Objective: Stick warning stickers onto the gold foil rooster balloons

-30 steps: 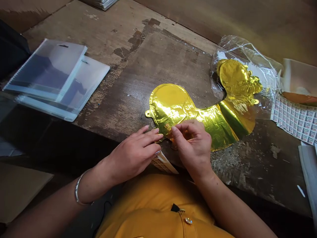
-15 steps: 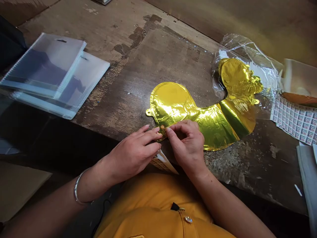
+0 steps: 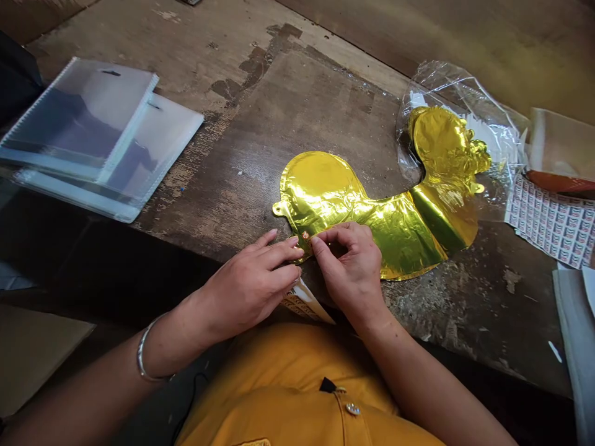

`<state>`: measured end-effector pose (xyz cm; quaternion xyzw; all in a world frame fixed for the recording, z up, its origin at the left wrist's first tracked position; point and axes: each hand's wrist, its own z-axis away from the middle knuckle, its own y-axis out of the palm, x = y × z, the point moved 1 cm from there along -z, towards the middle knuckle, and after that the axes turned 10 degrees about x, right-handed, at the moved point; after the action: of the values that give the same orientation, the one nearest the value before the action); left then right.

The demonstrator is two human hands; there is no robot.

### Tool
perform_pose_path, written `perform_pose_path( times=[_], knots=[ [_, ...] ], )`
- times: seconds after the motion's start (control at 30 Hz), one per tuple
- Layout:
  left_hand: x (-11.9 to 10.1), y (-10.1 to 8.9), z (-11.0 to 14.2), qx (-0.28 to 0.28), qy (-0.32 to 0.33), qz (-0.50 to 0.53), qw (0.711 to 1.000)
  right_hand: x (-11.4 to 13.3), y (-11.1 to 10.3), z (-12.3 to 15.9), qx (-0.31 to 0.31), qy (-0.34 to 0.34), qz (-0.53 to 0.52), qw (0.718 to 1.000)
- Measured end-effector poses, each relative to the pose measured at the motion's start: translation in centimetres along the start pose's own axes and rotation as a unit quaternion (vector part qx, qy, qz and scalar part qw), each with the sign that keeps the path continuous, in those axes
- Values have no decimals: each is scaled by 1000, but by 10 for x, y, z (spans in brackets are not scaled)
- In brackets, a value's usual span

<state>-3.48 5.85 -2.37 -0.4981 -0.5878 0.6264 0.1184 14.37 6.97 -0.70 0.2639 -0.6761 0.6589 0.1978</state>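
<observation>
A shiny gold foil balloon [image 3: 400, 232], flat and curved, lies on the worn wooden table near its front edge. My left hand [image 3: 253, 282] has its fingers and thumb closed at the balloon's near lower edge. Under that thumb a white strip with printed labels [image 3: 309, 303] sticks out; whether the hand grips it too is hidden. My right hand [image 3: 351, 263] pinches thumb and forefinger together at the same edge, touching the foil. Between the fingertips of both hands shows a small round orange-and-white mark [image 3: 305, 235]. A small holed tab [image 3: 280, 209] juts from the balloon's left side.
Two stacks of clear plastic sleeves [image 3: 79, 118] lie at the left. Behind the balloon's far end is a crumpled clear bag [image 3: 446, 77]. Sheets of small printed labels [image 3: 551, 217] and pale sheets [image 3: 569, 334] lie at the right. The table's front edge [image 3: 186, 248] runs before me.
The view has shifted very slightly. Both hands keep their hold at the balloon's edge, with only tiny fingertip movement.
</observation>
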Motion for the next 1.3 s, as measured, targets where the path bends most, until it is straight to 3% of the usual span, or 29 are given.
perform_pose_path(
  times=[0.23, 0.4, 0.53, 0.67, 0.7, 0.77, 0.87, 0.93, 1.1, 1.2, 1.3],
  knots=[
    [1, 2, 2, 15, -5, 6, 1000, 2, 0, 0, 10, 9, 29, 999],
    [2, 1, 2, 16, -9, 3, 1000, 2, 3, -1, 23, 20, 105, 994],
    [2, 0, 2, 14, -15, 4, 1000, 0, 4, -11, 16, 49, 153, 987],
    [2, 1, 2, 8, -19, 19, 1000, -4, -9, -19, 5, 95, 198, 976],
    [2, 2, 2, 10, -20, 23, 999, -5, -13, -18, -7, 75, 202, 976],
    [3, 2, 2, 13, -19, 29, 999, -5, -20, -11, 5, -38, 199, 979],
    [4, 0, 2, -2, -23, 37, 999, -7, -21, 4, 98, -211, 187, 954],
    [3, -2, 3, -15, -37, 53, 998, -10, -17, 10, 123, -233, 184, 947],
    [1, -4, 6, -10, -62, 96, 993, -12, -8, 8, 109, -249, 212, 939],
    [1, -5, 6, -14, -72, 122, 990, -6, -12, 1, 87, -225, 165, 956],
    [2, -8, 5, -15, -78, 135, 988, -4, -19, -8, 69, -112, 76, 988]
  ],
)
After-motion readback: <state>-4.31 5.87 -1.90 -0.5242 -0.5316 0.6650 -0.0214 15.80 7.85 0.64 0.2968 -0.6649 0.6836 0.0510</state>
